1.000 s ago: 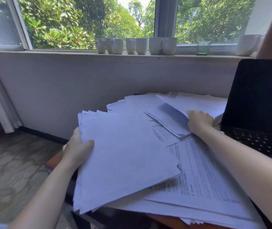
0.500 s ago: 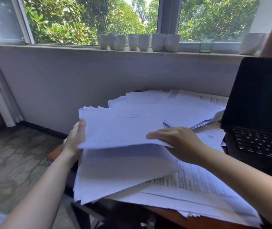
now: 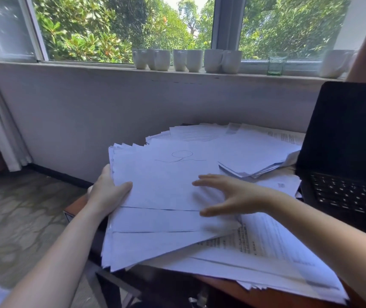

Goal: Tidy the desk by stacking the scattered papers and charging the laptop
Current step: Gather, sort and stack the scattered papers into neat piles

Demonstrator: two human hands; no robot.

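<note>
A thick stack of white papers (image 3: 162, 192) juts over the desk's left edge, and my left hand (image 3: 106, 192) grips its left side with the thumb on top. The top sheet carries a pen scribble. My right hand (image 3: 226, 194) hovers just above the stack with fingers spread and holds nothing. More loose sheets (image 3: 255, 152) lie fanned at the back, and printed pages (image 3: 273, 245) lie underneath toward the front right. An open black laptop (image 3: 350, 156) with a dark screen stands at the right.
The brown desk (image 3: 255, 292) shows at the front edge under the papers. Several white mugs (image 3: 186, 60) and a small green glass (image 3: 275, 65) line the windowsill. A patterned floor (image 3: 22, 218) lies to the left.
My right hand laid a sheet with a scribble on top of the stack, let go and lifted off with fingers spread. My left thumb came back on top of the stack.
</note>
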